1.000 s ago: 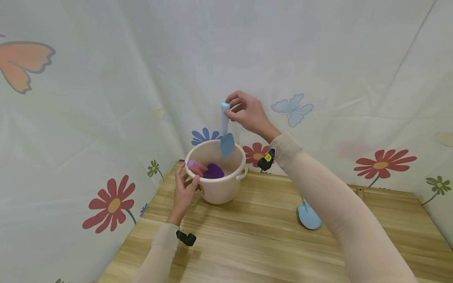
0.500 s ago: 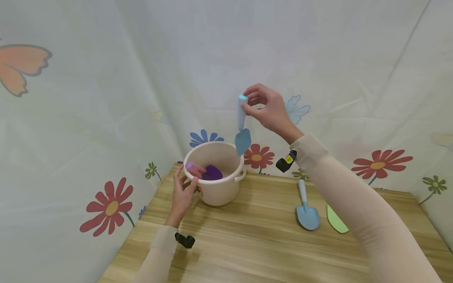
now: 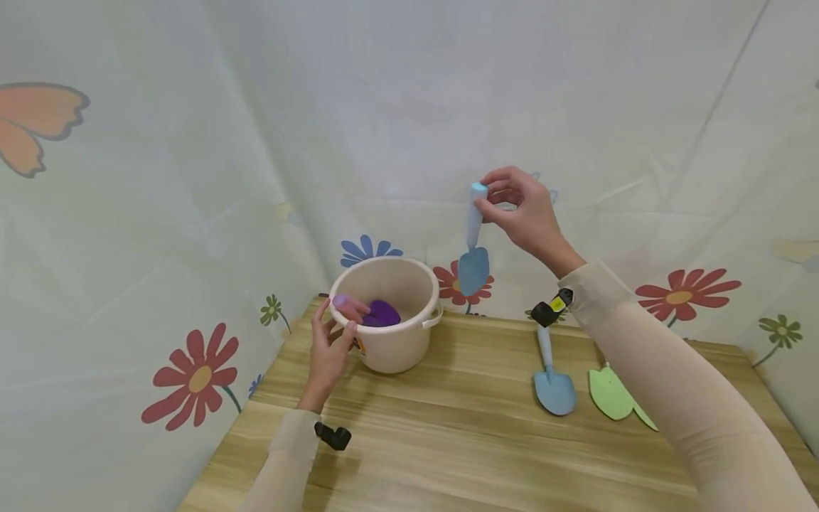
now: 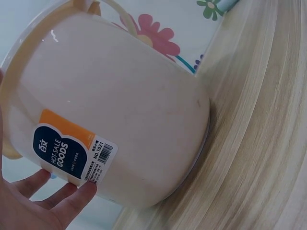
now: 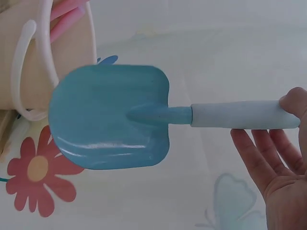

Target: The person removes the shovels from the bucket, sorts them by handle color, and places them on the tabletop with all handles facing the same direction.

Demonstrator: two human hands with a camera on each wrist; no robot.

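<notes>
A light-blue hand trowel (image 3: 473, 270) hangs blade down to the right of the bucket, clear of its rim. My right hand (image 3: 526, 217) pinches the top of its pale handle between thumb and fingers, as the right wrist view also shows (image 5: 283, 163). My left hand (image 3: 329, 363) holds the near left side of a cream bucket (image 3: 397, 348), with fingertips against the wall beside its label (image 4: 72, 148). Inside the bucket lie a pink handle (image 3: 350, 307) and a purple blade (image 3: 384, 313); whether they are joined is unclear.
Another blue trowel (image 3: 554, 391) lies on the wooden table (image 3: 448, 448), right of the bucket. Beside it are green blades (image 3: 609, 393), partly hidden by my right sleeve (image 3: 665, 384). A flower-printed cloth (image 3: 576, 107) hangs behind and to the left.
My right hand has carried the blue trowel rightward, from over the bucket to beside it. The green blades have come out from behind my right arm. My left hand stays at the bucket.
</notes>
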